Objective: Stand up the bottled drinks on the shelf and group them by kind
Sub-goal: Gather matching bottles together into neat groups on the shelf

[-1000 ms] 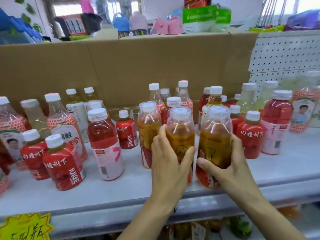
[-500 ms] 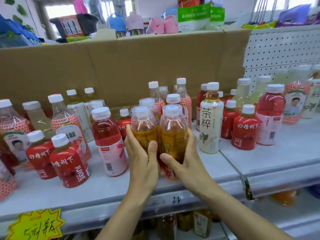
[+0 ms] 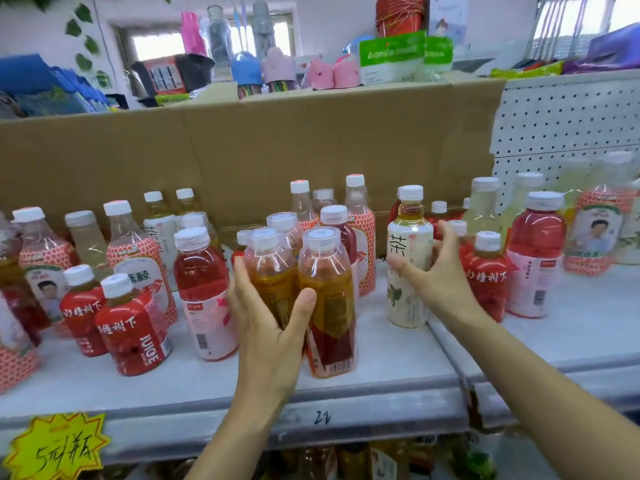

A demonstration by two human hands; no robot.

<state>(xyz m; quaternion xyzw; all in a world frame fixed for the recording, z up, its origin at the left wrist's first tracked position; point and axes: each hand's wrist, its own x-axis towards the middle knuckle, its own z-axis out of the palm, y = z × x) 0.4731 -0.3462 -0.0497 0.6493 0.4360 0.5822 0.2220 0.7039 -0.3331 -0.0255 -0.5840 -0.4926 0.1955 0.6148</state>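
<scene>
Two amber tea bottles with clear caps stand together at the shelf's front middle. My left hand (image 3: 270, 327) holds the left amber bottle (image 3: 268, 268), its thumb pressed against the right amber bottle (image 3: 327, 289). A third one (image 3: 284, 225) stands just behind. My right hand (image 3: 438, 275) is spread around a white-labelled tea bottle (image 3: 410, 247), thumb in front of the label and fingers past its right side; no firm grip shows. All bottles in view stand upright on the white shelf (image 3: 381, 372).
Small red juice bottles (image 3: 131, 334) and a pink-labelled red bottle (image 3: 204, 282) stand to the left; more red bottles (image 3: 535, 251) to the right. A cardboard box wall (image 3: 242, 147) backs the shelf, with white pegboard (image 3: 568, 123) at right. A rail (image 3: 450, 355) splits the shelf.
My right hand let go of the right amber bottle and moved right to the white-labelled tea bottle. My left hand stays on the amber bottles, its thumb now on the right one.
</scene>
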